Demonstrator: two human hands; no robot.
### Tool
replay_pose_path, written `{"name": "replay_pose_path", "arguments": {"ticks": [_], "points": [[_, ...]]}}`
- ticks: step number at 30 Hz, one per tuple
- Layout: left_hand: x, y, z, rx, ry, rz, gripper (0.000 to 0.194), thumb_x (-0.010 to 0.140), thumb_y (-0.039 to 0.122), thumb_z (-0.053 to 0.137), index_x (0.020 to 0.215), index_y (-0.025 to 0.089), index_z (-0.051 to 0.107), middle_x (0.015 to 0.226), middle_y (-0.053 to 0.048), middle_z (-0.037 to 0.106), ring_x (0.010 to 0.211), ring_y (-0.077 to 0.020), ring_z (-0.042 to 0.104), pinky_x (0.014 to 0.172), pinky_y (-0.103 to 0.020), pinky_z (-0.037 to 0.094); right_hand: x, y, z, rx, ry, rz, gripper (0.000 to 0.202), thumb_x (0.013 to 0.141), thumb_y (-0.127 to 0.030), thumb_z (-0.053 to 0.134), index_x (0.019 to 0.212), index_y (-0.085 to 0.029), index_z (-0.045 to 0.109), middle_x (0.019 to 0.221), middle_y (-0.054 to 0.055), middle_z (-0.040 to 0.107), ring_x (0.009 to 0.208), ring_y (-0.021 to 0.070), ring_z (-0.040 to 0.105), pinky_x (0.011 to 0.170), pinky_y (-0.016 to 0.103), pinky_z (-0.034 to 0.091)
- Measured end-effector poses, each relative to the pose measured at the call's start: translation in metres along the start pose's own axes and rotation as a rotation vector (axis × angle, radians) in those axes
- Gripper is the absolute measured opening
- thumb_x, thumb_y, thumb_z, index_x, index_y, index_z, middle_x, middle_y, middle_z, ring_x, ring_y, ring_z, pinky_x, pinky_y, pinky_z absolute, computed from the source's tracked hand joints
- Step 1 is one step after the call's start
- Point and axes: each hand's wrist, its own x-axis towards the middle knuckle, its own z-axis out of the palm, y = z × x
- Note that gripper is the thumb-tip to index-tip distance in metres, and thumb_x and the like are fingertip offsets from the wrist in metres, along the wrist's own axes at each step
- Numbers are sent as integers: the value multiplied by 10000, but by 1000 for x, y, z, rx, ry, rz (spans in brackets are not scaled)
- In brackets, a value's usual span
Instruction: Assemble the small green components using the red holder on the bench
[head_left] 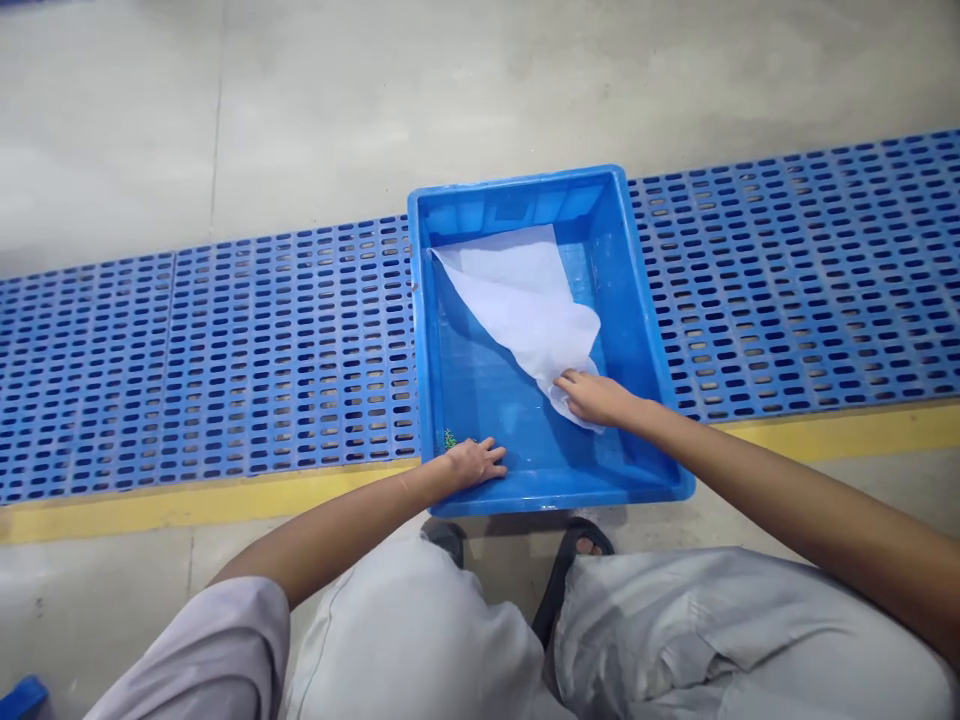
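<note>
The white cloth [517, 290] lies inside the blue bin [421, 350], its far edge spread near the bin's far wall and its near end gathered into folds toward the right side. The right hand [592, 397] has its fingers closed on that bunched end. The left hand [476, 462] is at the near left corner of the bin, fingers loosely spread with no cloth in them, just beside a small green thing [449, 438] too little seen to name.

The cloth should handle as thin, soft and very light — it creases freely and looks unlikely to hold a shape by itself. Nothing about it suggests it would break, though a thin weave (if it is woven; I cannot tell) might snag. The bin floor looks smooth and shiny, perhaps wet, so the cloth could either slide or cling there. For a wad, the gathered end under the right hand seems a good hold; for a flat spread, the far corners would serve better — pinched at the edge, between thumb and fingertips.
</note>
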Motion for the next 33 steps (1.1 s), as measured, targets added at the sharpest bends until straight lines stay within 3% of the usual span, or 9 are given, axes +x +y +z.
{"name": "replay_pose_path", "arguments": {"ticks": [3, 12, 21, 27, 33], "points": [[-1, -3, 5, -15, -19, 1, 282, 1056, 288, 727, 1318, 187, 705, 1407, -123, 682, 1225, -286, 698, 1007, -488, 641, 0, 14, -3, -16, 9, 23, 322, 1079, -354, 717, 1344, -174, 689, 1349, 110, 716, 1151, 260, 738, 986, 478, 654], [-5, -4, 2, -64, -69, -34, 315, 1059, 318, 728, 1338, 174, 703, 1412, -129, 695, 1242, -295, 707, 1054, -526, 622, -1, 12, -7, 28, 96, -12, 326, 1084, -360, 707, 1354, -179, 683, 1372, 113, 705, 1170, 264, 729, 995, 481, 647], [-18, -8, -25, -241, -228, -115, 418, 1069, 346, 712, 1446, 181, 642, 1456, -142, 669, 1238, -303, 710, 1036, -528, 632, -3, 18, -12, 75, 150, -24, 313, 1084, -348, 708, 1348, -179, 687, 1378, 113, 706, 1165, 261, 732, 990, 475, 652], [-19, -11, -45, -344, -360, -199, 393, 1068, 375, 713, 1405, 179, 666, 1392, -133, 699, 1175, -284, 728, 999, -505, 644, -4, 15, -13, 85, 158, -54, 294, 1084, -340, 710, 1327, -175, 696, 1353, 108, 718, 1141, 252, 740, 977, 465, 657], [-13, -15, -53, -395, -419, -279, 356, 1069, 400, 708, 1338, 167, 696, 1328, -123, 723, 1132, -270, 737, 977, -490, 648, -3, 15, -15, 87, 161, -75, 299, 1084, -338, 710, 1336, -177, 694, 1367, 109, 713, 1151, 255, 739, 986, 471, 655]]}}
